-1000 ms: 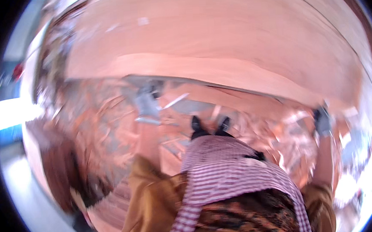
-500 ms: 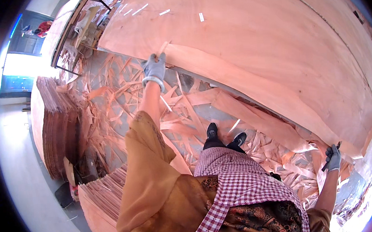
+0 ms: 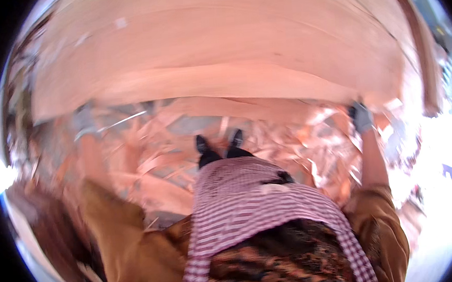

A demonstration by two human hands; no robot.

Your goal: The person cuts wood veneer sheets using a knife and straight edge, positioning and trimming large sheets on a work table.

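A large sheet of pinkish wood veneer spreads before me, with a loose veneer strip lying along its near edge. My left hand, in a grey glove, is at the left part of that edge; motion smears its fingers. At the right end of the edge, my right hand, also gloved, is closed around a slim dark tool whose kind I cannot make out. Its fingertips are beside the sheet's edge, and blur hides whether they touch it.
Torn veneer scraps litter the floor around my shoes. At the lower left stands a stack of veneer sheets. A thin dark cord or line crosses the sheet's right side.
My view has swung to the right, so the sheet's edge now runs nearly level across it. The left hand appears farther left and is more blurred; both hands are still by the edge.
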